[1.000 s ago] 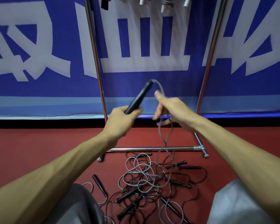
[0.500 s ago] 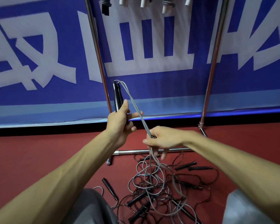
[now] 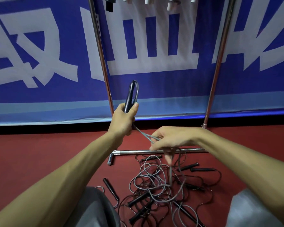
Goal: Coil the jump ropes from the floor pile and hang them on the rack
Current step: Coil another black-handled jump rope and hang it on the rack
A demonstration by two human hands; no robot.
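The pile of jump ropes [image 3: 161,185] lies tangled on the red floor [image 3: 31,153], just in front of the base bar of the rack [image 3: 134,151]. Above that bar the right hand [image 3: 172,138] pinches the grey cord [image 3: 144,135], though blur hides the exact fingers; slack drops into the pile. Beside the rack's left post, the left hand [image 3: 123,122] clutches the black handle [image 3: 129,99] upright. More handles [image 3: 169,5] dangle from the rack's top, before a blue banner [image 3: 39,92].

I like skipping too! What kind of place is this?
Probably a sports hall or gym: a red floor, a pile of jump ropes, a metal rack for hanging them, and a big blue banner.
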